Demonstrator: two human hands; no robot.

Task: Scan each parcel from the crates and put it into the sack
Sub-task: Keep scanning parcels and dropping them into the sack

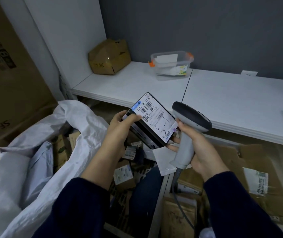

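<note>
My left hand (120, 127) grips a small dark parcel (151, 121) by its left end, its white shipping label with barcodes facing up. My right hand (193, 145) holds a grey handheld scanner (188, 127) by the handle, its dark head just right of the parcel; the fingertips of that hand reach under the parcel's right end. The white woven sack (34, 143) stands open at the left, with boxes and a pale mailer bag inside. Below my hands are crates (159, 194) with several cardboard parcels (124, 176).
A white shelf (223, 93) runs behind the hands, carrying a crumpled cardboard box (109, 57) and a clear plastic tub (171, 65). Large cartons (8, 83) stand at the left. Flattened cardboard and brown envelopes (257, 177) lie at the lower right. The scanner cable (180, 203) hangs down.
</note>
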